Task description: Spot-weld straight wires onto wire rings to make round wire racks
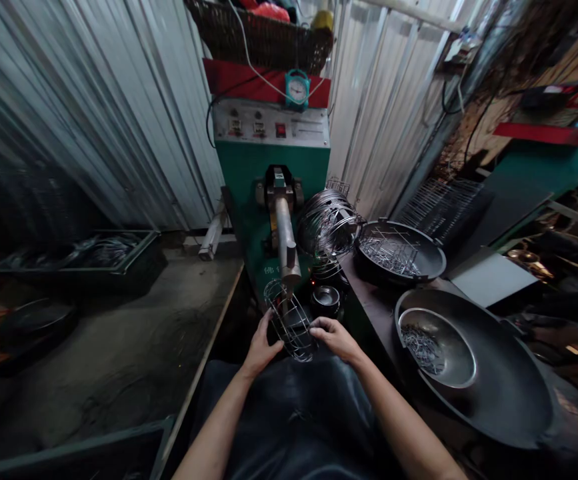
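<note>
In front of my lap is a wire basket [295, 328] of thin bent metal wires, tilted beneath the arm of a green spot welding machine [285, 233]. My left hand [260, 348] grips the basket's left rim, thumb and fingers apart around the wire. At the right side, my right hand [336, 338] pinches the basket's edge between thumb and fingertips; any small piece inside that pinch is too small to make out. The electrode tip reaches down into the basket. Just to the right sits a small round metal dish [325, 297].
Wire rings [329, 223] hang in a bundle beside the machine. Right of it stand a black pan [399, 253] of wire pieces and a large wok [506, 373] holding a steel bowl [461, 363] of short wires. A green-edged crate [133, 257] lies left.
</note>
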`<action>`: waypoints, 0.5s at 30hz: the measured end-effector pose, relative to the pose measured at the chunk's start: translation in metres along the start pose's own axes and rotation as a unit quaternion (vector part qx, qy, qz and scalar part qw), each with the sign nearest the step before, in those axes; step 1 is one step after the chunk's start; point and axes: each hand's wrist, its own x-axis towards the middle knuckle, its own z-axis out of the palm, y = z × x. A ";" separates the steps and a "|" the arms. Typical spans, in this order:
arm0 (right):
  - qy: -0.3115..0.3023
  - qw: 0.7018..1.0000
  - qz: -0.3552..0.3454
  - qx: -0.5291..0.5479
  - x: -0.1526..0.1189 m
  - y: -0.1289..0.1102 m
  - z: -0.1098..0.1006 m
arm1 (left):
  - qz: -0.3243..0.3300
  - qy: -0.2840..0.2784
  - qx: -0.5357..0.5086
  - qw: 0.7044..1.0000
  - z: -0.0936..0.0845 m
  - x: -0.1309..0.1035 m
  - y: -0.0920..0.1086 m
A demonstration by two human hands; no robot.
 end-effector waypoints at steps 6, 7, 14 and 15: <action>0.017 1.000 -0.013 0.022 0.005 -0.013 0.010 | -0.055 0.032 -0.081 0.995 0.013 0.012 0.002; 0.017 0.999 -0.010 0.025 0.008 -0.016 0.010 | -0.065 0.039 -0.102 0.992 0.014 0.014 0.002; 0.030 0.999 -0.010 0.030 0.020 -0.021 0.010 | -0.095 0.061 -0.164 0.980 0.011 0.014 0.005; 0.032 0.999 -0.012 0.029 0.021 -0.021 0.011 | -0.097 0.064 -0.164 0.980 0.010 0.014 0.007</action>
